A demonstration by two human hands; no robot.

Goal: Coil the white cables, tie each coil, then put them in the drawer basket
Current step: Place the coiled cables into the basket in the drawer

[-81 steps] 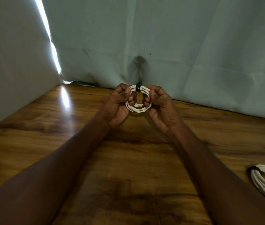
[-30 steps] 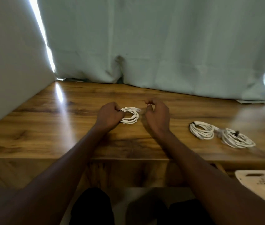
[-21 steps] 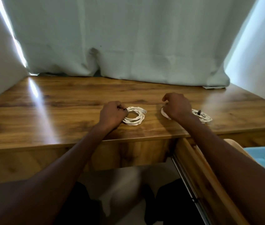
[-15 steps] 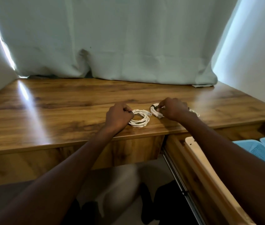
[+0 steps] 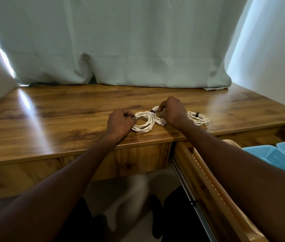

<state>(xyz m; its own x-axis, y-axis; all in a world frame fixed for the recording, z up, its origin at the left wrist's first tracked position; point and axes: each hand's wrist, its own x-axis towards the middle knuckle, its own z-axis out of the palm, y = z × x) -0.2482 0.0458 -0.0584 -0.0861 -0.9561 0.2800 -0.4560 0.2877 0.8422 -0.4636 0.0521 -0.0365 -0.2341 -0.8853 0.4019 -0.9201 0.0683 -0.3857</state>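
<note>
Three white cable coils, each with a dark tie, lie near the front edge of the wooden desk (image 5: 59, 116). My left hand (image 5: 120, 123) pinches the left coil (image 5: 143, 124) at its tie. My right hand (image 5: 172, 111) grips the middle coil (image 5: 157, 117), which touches the left one and is partly hidden by the hand. The third coil (image 5: 198, 117) lies alone to the right. The cream drawer basket (image 5: 229, 194) sits in the open drawer (image 5: 196, 173) under my right forearm, mostly hidden.
Two light-blue perforated baskets (image 5: 278, 156) sit in the drawer at the right. A pale curtain (image 5: 129, 41) hangs along the desk's back edge. White walls close in on both sides. My legs show under the desk.
Both hands held one small coil up, then set it on the desk. My right hand reached right, took a second coil and dragged it beside the first. The view shifted toward the open drawer.
</note>
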